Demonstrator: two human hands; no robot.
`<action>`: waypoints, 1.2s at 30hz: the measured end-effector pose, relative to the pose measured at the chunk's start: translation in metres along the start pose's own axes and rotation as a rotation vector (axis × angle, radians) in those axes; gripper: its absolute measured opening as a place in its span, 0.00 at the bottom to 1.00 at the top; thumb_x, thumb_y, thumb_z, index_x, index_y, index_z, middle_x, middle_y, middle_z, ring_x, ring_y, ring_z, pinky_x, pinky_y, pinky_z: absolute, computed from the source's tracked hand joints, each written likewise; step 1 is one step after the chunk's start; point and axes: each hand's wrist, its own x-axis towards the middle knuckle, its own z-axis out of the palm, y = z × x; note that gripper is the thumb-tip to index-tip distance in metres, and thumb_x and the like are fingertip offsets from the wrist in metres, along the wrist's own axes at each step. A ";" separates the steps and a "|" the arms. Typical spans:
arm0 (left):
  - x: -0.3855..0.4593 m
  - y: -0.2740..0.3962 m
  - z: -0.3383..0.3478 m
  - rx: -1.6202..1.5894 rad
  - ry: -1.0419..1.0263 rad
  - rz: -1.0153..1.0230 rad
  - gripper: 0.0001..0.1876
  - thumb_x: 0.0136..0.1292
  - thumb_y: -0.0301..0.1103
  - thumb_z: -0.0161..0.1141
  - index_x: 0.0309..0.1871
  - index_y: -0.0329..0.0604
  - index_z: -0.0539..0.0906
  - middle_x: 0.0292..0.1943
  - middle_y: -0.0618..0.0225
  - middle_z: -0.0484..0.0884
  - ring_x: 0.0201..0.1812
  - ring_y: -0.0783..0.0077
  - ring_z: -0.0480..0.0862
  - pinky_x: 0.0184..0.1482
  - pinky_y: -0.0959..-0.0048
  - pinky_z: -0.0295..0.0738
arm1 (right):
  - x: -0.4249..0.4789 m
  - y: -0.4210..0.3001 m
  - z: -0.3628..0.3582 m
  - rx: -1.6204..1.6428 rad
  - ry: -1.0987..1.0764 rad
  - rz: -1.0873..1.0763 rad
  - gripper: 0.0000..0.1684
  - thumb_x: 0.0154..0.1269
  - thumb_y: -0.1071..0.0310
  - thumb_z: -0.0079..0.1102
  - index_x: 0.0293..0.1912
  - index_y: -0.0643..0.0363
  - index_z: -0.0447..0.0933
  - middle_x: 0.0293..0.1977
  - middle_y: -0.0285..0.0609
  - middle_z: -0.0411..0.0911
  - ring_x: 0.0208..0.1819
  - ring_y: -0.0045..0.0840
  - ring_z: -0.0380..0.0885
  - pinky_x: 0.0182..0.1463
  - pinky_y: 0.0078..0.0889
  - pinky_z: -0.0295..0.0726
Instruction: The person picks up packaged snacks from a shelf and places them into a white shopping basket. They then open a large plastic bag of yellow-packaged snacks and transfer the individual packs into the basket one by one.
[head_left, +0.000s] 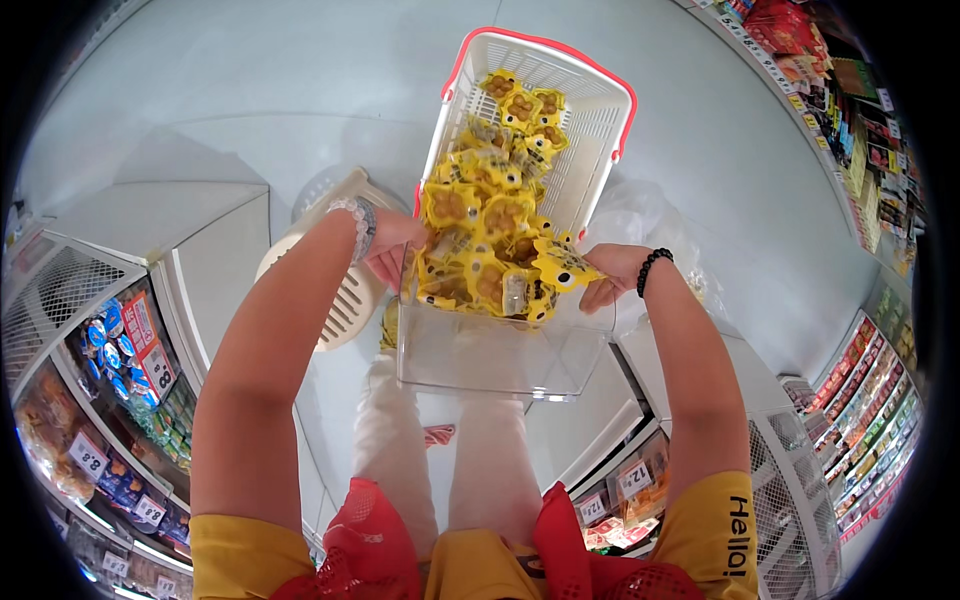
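My left hand (394, 244) grips the left side of a clear plastic bin (495, 360), and my right hand (609, 276) is at its right side. The bin's far end rests at the near end of a white plastic shopping basket (596, 142) with red handles. Yellow snack packets with round brown pieces (495, 217) lie in a heap running from the bin into the basket. One yellow packet (564, 264) touches the fingers of my right hand; whether those fingers hold it or the bin's wall is unclear.
A beige slotted basket (341, 300) stands on the floor at left, partly behind my left arm. A clear plastic bag (645, 225) lies right of the white basket. White cabinets (217, 247) and snack shelves (120, 360) flank me, with more shelves (874, 420) at far right.
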 end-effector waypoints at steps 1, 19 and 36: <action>0.002 0.002 -0.003 -0.001 -0.017 -0.017 0.21 0.52 0.37 0.47 0.48 0.33 0.72 0.40 0.49 0.79 0.35 0.60 0.83 0.42 0.65 0.77 | 0.000 -0.003 -0.003 0.021 0.019 0.002 0.25 0.65 0.57 0.31 0.54 0.64 0.62 0.39 0.55 0.77 0.38 0.32 0.81 0.39 0.28 0.76; 0.014 0.031 -0.030 0.126 -0.058 -0.082 0.18 0.51 0.34 0.48 0.44 0.36 0.74 0.38 0.56 0.80 0.36 0.67 0.82 0.39 0.71 0.77 | 0.005 -0.003 -0.023 0.229 0.048 -0.074 0.30 0.62 0.54 0.44 0.57 0.65 0.57 0.42 0.67 0.73 0.41 0.37 0.79 0.36 0.25 0.79; -0.021 -0.041 0.038 0.092 -0.075 0.113 0.14 0.50 0.34 0.54 0.36 0.30 0.76 0.27 0.56 0.82 0.30 0.67 0.83 0.32 0.75 0.79 | -0.041 0.026 0.056 -0.047 0.322 -0.258 0.20 0.58 0.66 0.42 0.49 0.67 0.63 0.28 0.51 0.79 0.28 0.30 0.81 0.30 0.26 0.76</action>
